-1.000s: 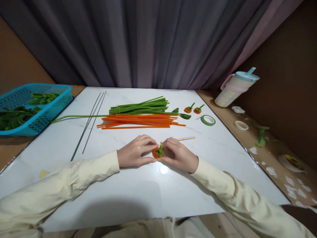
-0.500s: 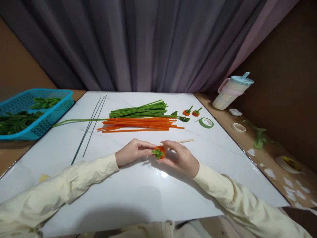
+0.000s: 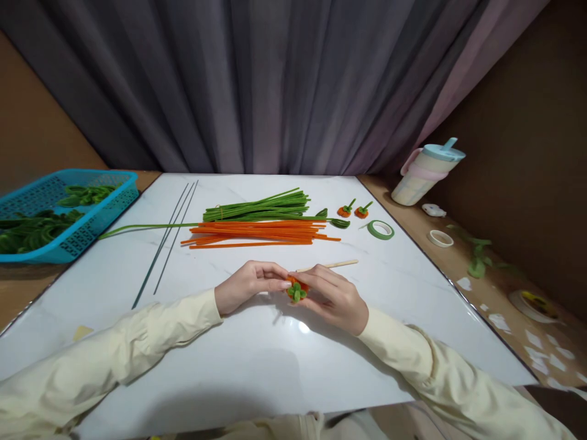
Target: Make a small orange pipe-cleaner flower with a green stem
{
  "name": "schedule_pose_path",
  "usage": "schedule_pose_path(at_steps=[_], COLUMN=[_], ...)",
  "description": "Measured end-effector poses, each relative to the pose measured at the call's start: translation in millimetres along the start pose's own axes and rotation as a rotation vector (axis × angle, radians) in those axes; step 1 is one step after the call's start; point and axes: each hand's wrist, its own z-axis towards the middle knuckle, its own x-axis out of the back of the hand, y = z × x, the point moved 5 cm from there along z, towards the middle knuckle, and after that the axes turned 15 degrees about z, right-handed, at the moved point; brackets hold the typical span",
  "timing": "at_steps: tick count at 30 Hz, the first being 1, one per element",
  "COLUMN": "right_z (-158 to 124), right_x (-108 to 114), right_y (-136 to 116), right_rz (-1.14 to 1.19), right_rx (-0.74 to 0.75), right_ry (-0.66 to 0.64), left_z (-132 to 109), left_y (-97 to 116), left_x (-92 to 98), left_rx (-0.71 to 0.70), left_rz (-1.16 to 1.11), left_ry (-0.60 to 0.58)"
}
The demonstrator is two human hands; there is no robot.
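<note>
Between my hands, just above the table, is a small orange pipe-cleaner persimmon (image 3: 297, 292) with a green leafy top turned toward me. My left hand (image 3: 250, 285) pinches its left side between thumb and fingers. Around its right side close the fingers of my right hand (image 3: 340, 298), partly covering the orange body. A thin wooden stick (image 3: 343, 263) lies just behind my right hand. Beyond my hands are a pile of orange pipe cleaners (image 3: 257, 233) and a bundle of green pipe cleaners (image 3: 261, 206). Two similar orange persimmons (image 3: 345, 211) with green stems sit at the back right.
A roll of green tape (image 3: 380, 230) lies on the white table (image 3: 220, 379) at right. Thin dark wires (image 3: 158, 263) lie at left, near a blue basket (image 3: 73, 241) of green leaf pieces. A tumbler (image 3: 424, 174) and paper scraps (image 3: 499, 322) are on the right-hand surface.
The persimmon has turned so its green top faces more downward and toward me. My right fingers have closed in further over it.
</note>
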Motion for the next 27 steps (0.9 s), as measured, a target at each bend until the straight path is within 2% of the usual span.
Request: schedule_pose_path(at_steps=[6,15,19,24,27], right_z=[-0.5,-2.3,-2.4,0.0,-0.3], right_x=[1.0,-3.9,-3.3,-0.1,-0.9], right_y=[-1.8,-2.3,-2.1,-4.8,-5.4], right_rz=[0.025,0.045,0.049,0.034,0.048], right_rx=[0.036,0.084,0.085,0.076,0.083], right_ry=[0.042,0.032,0.021,0.017,-0.001], left_z=[0.5,-2.1,-0.5,-0.3,-2.0], left_y=[-2.3,0.5,1.1,3.8,7.2], left_x=[-0.8,-9.5,-7.5,-3.8,-3.0], left_rx=[0.01,-0.025,-0.03,-0.051,-0.088], left_rz=[-0.011,-0.009,0.035,0.141,0.196], left_ry=[-0.029,-0.055,-0.114,-0.265,-0.297])
